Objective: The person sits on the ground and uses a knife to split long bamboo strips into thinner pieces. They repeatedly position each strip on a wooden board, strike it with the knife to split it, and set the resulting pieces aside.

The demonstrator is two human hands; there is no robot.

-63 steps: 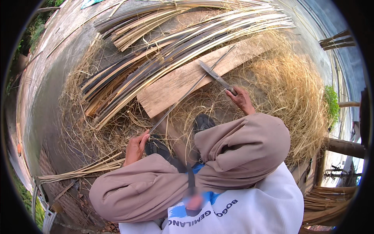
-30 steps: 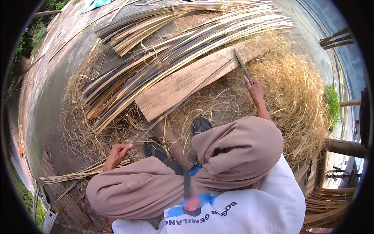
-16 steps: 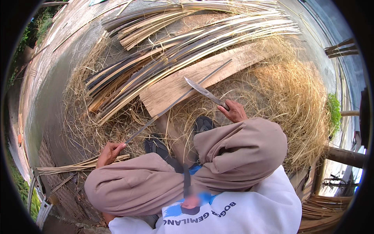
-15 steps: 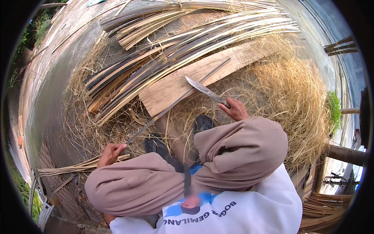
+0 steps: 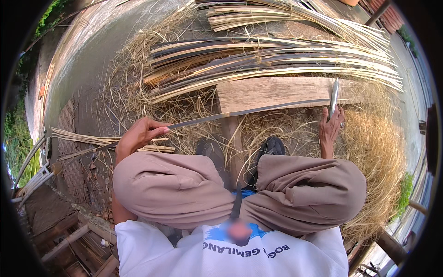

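My left hand [image 5: 140,135] pinches a long, thin dark bamboo strip [image 5: 249,112] between thumb and fingers. The strip runs rightward across the near edge of a flat wooden board [image 5: 272,90], and part of it trails to the left behind that hand. Out on the right, my right hand [image 5: 330,127] grips a knife [image 5: 334,94]. Its blade points away from me, over the board, and meets the strip near its right end. The handle is mostly covered by the fingers.
Beyond the board lie bundles of split bamboo strips [image 5: 258,57]. Curly shavings [image 5: 374,152] heap up on the right and scatter around my feet. Thin pale sticks [image 5: 101,139] lie left of my knee. A narrow wooden piece [image 5: 231,138] extends from the board toward me.
My right hand and the knife have moved right, and the blade now points away from me. The strip lies closer to level across the view. The whole view has turned.
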